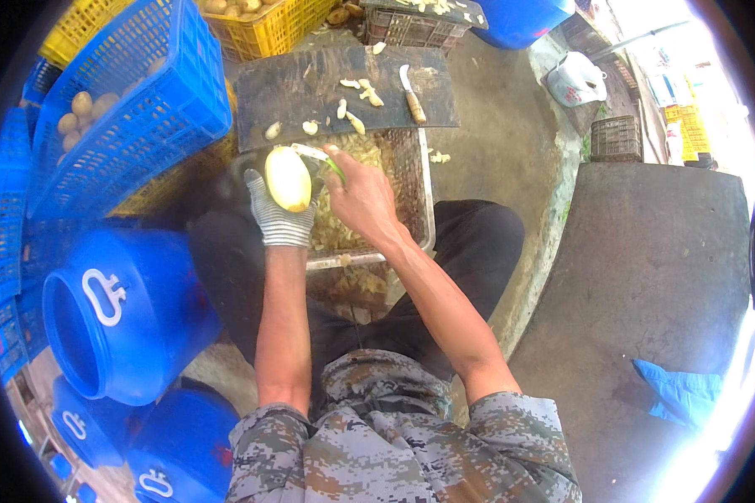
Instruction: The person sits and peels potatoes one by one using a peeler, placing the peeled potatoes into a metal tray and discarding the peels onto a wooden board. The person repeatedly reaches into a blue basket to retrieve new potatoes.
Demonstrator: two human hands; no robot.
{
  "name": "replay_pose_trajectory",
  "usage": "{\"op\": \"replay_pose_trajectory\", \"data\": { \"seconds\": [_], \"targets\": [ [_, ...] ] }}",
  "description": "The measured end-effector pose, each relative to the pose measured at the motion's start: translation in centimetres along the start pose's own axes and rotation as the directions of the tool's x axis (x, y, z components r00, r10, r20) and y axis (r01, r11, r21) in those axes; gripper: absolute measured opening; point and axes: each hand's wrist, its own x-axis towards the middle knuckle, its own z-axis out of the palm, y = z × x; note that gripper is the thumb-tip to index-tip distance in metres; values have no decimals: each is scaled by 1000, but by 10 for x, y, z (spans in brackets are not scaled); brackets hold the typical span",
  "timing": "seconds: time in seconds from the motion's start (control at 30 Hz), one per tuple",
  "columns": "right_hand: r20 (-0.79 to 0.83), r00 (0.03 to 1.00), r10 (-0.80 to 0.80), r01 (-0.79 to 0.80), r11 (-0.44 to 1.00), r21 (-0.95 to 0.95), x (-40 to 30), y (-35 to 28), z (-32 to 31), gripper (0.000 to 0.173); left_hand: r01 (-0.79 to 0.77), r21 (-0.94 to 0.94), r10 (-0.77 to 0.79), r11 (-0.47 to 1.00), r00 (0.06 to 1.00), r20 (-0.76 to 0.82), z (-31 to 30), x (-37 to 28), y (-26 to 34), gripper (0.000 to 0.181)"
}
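Observation:
My left hand (283,217), in a striped knit glove, holds a pale yellow, largely peeled oval vegetable or fruit (288,179) upright; its lower end is browner. My bare right hand (362,195) grips a peeler (311,152) with a green handle, its head at the upper right of the peeled piece. Below both hands a rectangular crate (429,188) holds many peelings (333,229). Across its far side lies a dark wooden board (264,82) with scattered pale scraps (370,93) and a curved-blade knife (412,94) with a wooden handle.
A tilted blue plastic crate (195,82) holding unpeeled brown pieces stands at the left, with a yellow crate (270,31) behind. Blue plastic drums (157,314) stand at the lower left. A pale bucket (576,78) and a blue cloth-like item (686,390) are on the right.

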Motion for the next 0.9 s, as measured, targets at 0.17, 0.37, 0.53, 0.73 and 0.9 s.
{"op": "replay_pose_trajectory", "data": {
  "seconds": [0.17, 0.37, 0.53, 0.73, 0.9],
  "targets": [
    [56, 997, -57, 59, 998, -33, -29, 2, 30, 50, -72, -32, 73, 997, 996, 46, -41, 43, 0, 45],
    [-78, 995, -65, 72, 993, 93, -80, 24, 26, 53, -77, -42, 72, 996, 991, -110, -11, 20, 0, 40],
    [-108, 978, -176, 155, 971, -181, -40, 27, 37, 55, 11, -57, -13, 998, 999, -36, -22, 27, -2, 36],
    [-129, 978, -162, 148, 983, -112, -89, 53, 53, 58, -58, -44, 50, 997, 985, -163, -19, 25, 4, 40],
    [-197, 952, -234, 193, 959, -206, -47, 22, 45, 60, -31, -89, 35, 996, 998, 49, -34, 37, 1, 37]
  ]
}}
